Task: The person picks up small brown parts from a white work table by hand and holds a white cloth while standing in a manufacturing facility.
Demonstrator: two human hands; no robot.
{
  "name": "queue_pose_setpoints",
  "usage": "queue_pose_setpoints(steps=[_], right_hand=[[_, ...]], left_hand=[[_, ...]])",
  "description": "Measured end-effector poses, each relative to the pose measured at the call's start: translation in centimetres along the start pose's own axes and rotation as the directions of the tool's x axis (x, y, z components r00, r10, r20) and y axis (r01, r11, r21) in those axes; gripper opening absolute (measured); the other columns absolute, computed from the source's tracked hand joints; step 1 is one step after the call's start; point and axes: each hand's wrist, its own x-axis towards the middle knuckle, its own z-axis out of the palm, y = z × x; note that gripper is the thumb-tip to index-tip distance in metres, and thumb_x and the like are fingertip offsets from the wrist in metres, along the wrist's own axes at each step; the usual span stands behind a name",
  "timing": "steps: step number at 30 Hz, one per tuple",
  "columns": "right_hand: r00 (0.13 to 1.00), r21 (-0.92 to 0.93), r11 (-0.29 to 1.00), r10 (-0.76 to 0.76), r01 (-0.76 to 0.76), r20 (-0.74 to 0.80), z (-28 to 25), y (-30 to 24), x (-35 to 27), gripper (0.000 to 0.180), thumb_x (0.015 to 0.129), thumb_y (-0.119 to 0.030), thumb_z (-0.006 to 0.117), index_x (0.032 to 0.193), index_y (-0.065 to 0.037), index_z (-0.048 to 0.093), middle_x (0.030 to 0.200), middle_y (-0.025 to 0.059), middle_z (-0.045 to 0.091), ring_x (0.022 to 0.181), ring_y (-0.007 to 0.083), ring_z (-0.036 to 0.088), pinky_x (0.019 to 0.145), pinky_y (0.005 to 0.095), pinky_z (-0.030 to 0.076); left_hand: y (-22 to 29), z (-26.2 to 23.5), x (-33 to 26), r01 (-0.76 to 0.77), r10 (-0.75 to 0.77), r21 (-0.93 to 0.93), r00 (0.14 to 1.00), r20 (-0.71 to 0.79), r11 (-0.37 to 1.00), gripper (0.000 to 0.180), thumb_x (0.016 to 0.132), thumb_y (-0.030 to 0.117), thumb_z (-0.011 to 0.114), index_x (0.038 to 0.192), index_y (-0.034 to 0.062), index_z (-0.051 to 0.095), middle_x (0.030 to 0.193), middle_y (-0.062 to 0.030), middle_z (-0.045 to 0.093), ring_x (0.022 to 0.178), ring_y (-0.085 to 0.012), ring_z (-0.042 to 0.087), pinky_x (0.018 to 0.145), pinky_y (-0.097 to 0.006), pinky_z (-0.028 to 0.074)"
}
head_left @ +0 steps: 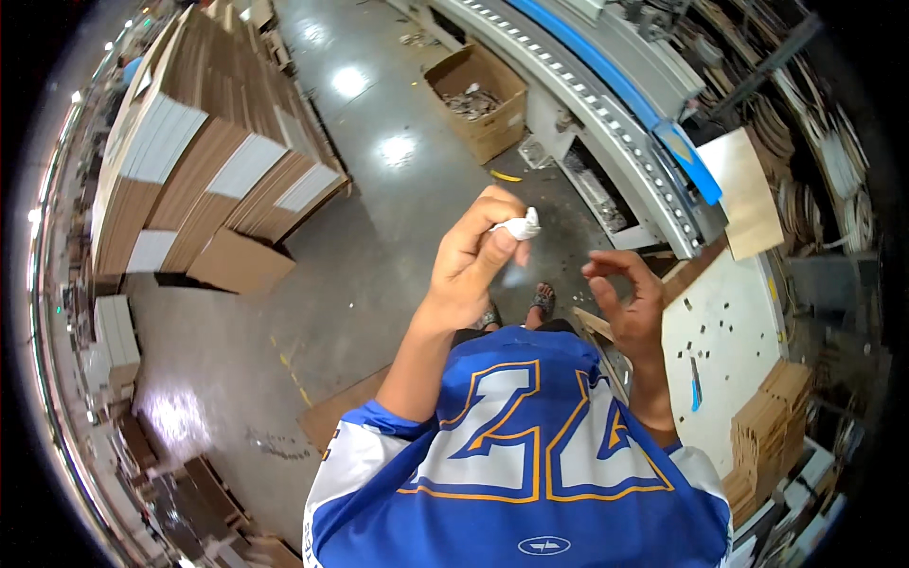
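Standing on a grey concrete floor (pixel 360 256), with tall stacks of flat cardboard sheets (pixel 204 161) rising at the left and a long grey machine (pixel 606 104) with a blue strip curving along the right. Sitting beside that machine, an open cardboard box (pixel 481 95) of scraps. Lying at the right, a white surface (pixel 724 346) dotted with small bits and a blue tool. Wearing a blue and white jersey (pixel 521 454). Raising the left hand (pixel 473 260) in front of the chest, fingers closing tightly round a small white crumpled wad (pixel 519 226), which is poking out above the thumb. Hovering just beside it, the right hand (pixel 630 298), fingers curling loosely, holding nothing. Judging by its creases, the wad is looking light, soft and easily squashed; pinching the exposed tip seeming the best hold.
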Motion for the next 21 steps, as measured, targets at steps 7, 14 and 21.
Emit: queue_pose_setpoints(steps=[7, 14, 21], right_hand=[[0.998, 0.067, 0.997, -0.026, 0.029, -0.050, 0.6, -2.9, 1.9, 0.031, 0.096, -0.015, 0.077, 0.122, 0.000, 0.069, 0.102, 0.0080, 0.073, 0.098, 0.0160, 0.069, 0.093, 0.0316, 0.053], [0.982, 0.060, 0.982, -0.176, 0.180, -0.068, 1.0, -4.5, 3.7, 0.037, 0.089, -0.015, 0.082, 0.124, -0.006, 0.071, 0.102, 0.0077, 0.072, 0.084, 0.0150, 0.070, 0.078, 0.0303, 0.056], [0.994, 0.161, 0.981, -0.109, 0.109, -0.012, 0.6, -4.6, 4.2, 0.034, 0.093, -0.013, 0.079, 0.125, -0.006, 0.072, 0.100, 0.0063, 0.070, 0.074, 0.0100, 0.067, 0.068, 0.0272, 0.055]], left_hand=[[-2.1, 1.3, -0.6, 0.015, -0.016, -0.061, 1.000, -0.026, 0.998, 0.027, 0.112, 0.027, 0.054, 0.114, 0.0000, 0.060, 0.104, -0.0090, 0.053, 0.084, -0.0145, 0.057, 0.079, -0.030, 0.047], [-1.7, 2.6, -0.6, 0.213, -0.205, -0.374, 0.977, 0.061, 0.903, 0.030, 0.110, 0.030, 0.056, 0.115, 0.0006, 0.059, 0.105, -0.0087, 0.053, 0.087, -0.0180, 0.059, 0.079, -0.033, 0.049], [-2.0, 2.9, -1.2, 0.423, -0.425, -0.565, 0.895, 0.138, 0.708, 0.039, 0.109, 0.038, 0.055, 0.113, -0.0004, 0.059, 0.101, -0.0088, 0.060, 0.088, -0.0204, 0.061, 0.078, -0.034, 0.050]])
